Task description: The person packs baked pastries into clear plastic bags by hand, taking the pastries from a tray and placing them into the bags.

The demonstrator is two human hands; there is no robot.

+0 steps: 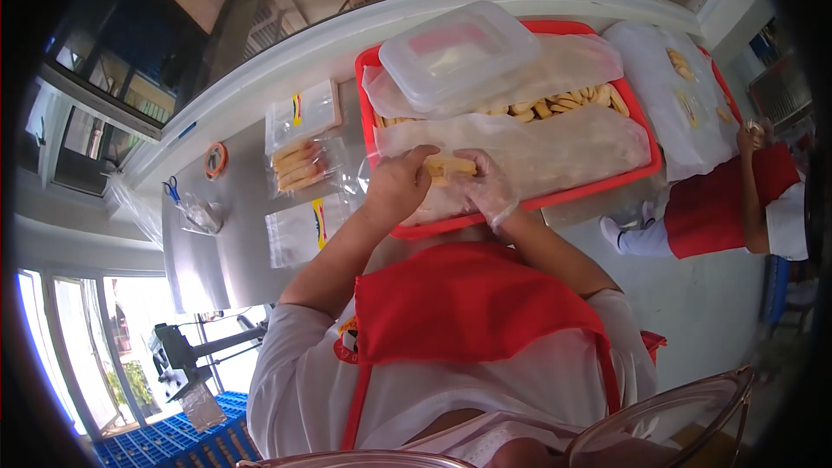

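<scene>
In front of my chest, above the near edge of the red tray, both hands hold a small bunch of yellow, stick-shaped pastries. My left hand, bare, is closed at their left end. My right hand, in a clear plastic glove, grips their right end. Translucent sheets lie in the tray, and more pastries show in the gap between them. What seems to be clear plastic shows beside my left hand, its shape unclear.
A translucent lid rests over the tray's back. To the left lie a filled bag of pastries, stacks of labelled bags, orange tape and blue scissors. At right, a co-worker stands beside another covered tray.
</scene>
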